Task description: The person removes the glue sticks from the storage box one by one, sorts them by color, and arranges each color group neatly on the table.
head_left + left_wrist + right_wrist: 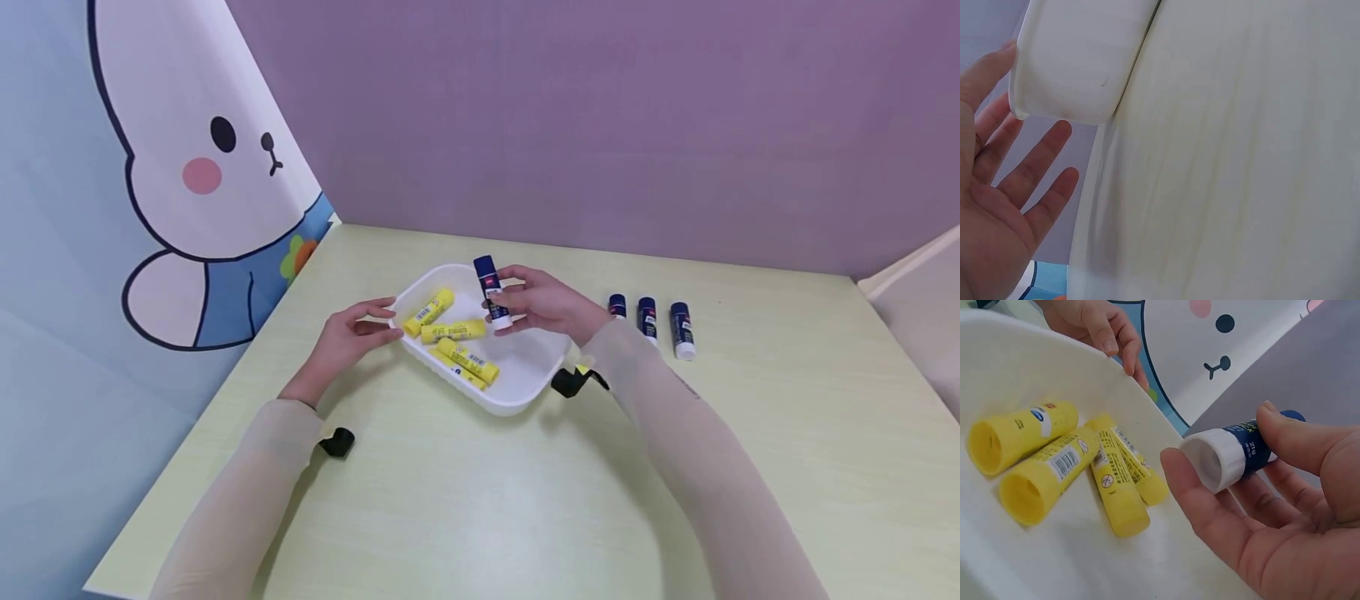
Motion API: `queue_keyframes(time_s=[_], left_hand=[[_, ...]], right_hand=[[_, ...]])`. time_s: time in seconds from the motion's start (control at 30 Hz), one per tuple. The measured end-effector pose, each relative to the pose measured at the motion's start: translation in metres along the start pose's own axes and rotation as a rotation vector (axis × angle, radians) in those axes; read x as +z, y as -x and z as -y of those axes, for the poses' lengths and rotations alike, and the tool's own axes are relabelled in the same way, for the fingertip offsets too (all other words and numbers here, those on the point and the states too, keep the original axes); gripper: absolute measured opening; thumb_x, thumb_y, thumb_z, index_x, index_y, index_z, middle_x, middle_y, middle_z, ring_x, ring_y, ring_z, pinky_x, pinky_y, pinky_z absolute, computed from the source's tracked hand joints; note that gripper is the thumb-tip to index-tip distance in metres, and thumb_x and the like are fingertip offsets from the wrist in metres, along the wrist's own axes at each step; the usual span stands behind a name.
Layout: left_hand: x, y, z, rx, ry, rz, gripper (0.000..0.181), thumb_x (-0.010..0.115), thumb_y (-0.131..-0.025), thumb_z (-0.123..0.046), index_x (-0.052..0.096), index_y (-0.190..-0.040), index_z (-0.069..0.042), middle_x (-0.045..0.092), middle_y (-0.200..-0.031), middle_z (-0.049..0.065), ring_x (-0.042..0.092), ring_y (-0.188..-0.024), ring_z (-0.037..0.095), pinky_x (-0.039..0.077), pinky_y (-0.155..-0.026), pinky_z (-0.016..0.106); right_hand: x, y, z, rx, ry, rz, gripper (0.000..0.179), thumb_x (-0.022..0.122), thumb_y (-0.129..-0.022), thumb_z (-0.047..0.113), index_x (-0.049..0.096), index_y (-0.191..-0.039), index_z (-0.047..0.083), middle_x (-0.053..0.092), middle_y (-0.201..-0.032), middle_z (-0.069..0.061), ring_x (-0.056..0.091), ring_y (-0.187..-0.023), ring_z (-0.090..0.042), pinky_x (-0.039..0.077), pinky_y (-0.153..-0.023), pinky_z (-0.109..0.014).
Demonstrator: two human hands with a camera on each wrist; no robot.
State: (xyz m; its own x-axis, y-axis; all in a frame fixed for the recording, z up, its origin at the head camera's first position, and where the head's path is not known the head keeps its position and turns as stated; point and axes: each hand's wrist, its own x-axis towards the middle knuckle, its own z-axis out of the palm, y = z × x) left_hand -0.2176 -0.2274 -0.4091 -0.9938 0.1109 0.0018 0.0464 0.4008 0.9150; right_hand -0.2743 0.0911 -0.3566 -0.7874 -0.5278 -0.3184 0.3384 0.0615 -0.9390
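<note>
Tray (528, 367), middle of scene: probably light, stiff plastic, best taken by the rim; white, rounded corners. Left hand (348, 340) spread, fingers touching its left end. Right hand (551, 304) pinches blue glue stick (488, 279) above tray's far side — likely light, rigid, smooth, rolls easily, grip mid-barrel; navy, white at near end. Yellow glue sticks (453, 332), four, lie inside — likely same handling.

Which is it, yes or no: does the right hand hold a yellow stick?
No, the right hand holds a blue stick with a white end.
</note>
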Motion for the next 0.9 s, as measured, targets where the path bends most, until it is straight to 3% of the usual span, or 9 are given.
queue_keyframes(time_s=[0.2, 0.4, 0.63, 0.9], left_hand=[[0.000, -0.001, 0.000, -0.001, -0.009, 0.003, 0.044, 0.078, -0.088, -0.029, 0.065, -0.123, -0.006, 0.047, -0.151, 0.000, 0.063, -0.115, 0.030, 0.055, -0.088, 0.025], [0.001, -0.001, -0.001, -0.010, -0.014, -0.002, 0.043, 0.078, -0.088, -0.029, 0.065, -0.123, -0.006, 0.047, -0.151, 0.000, 0.062, -0.115, 0.029, 0.055, -0.088, 0.025], [0.001, 0.000, -0.001, -0.004, -0.009, -0.003, 0.041, 0.078, -0.089, -0.028, 0.066, -0.122, -0.007, 0.048, -0.150, 0.000, 0.063, -0.114, 0.030, 0.055, -0.087, 0.024], [0.001, -0.001, 0.001, -0.004, -0.005, 0.000, 0.041, 0.078, -0.089, -0.027, 0.065, -0.122, -0.006, 0.047, -0.151, 0.001, 0.063, -0.114, 0.030, 0.055, -0.087, 0.023]], right_hand=[[-0.001, 0.008, -0.004, -0.049, -0.091, -0.054, 0.050, 0.052, -0.101, -0.002, 0.032, -0.146, 0.011, 0.052, -0.119, -0.016, 0.063, -0.105, -0.031, 0.055, -0.089, -0.053], [-0.007, 0.013, -0.006, -0.071, -0.114, -0.079, 0.050, 0.051, -0.101, -0.003, 0.032, -0.145, 0.013, 0.052, -0.118, -0.016, 0.061, -0.113, -0.037, 0.053, -0.090, -0.055], [-0.012, 0.020, -0.010, -0.098, -0.124, -0.094, 0.048, 0.050, -0.102, -0.003, 0.033, -0.144, 0.013, 0.053, -0.118, -0.016, 0.062, -0.109, -0.035, 0.048, -0.095, -0.059], [-0.020, 0.036, -0.011, -0.160, -0.108, -0.106, 0.044, 0.049, -0.102, -0.002, 0.035, -0.141, 0.014, 0.054, -0.125, -0.018, 0.063, -0.108, -0.035, 0.052, -0.091, -0.057]])
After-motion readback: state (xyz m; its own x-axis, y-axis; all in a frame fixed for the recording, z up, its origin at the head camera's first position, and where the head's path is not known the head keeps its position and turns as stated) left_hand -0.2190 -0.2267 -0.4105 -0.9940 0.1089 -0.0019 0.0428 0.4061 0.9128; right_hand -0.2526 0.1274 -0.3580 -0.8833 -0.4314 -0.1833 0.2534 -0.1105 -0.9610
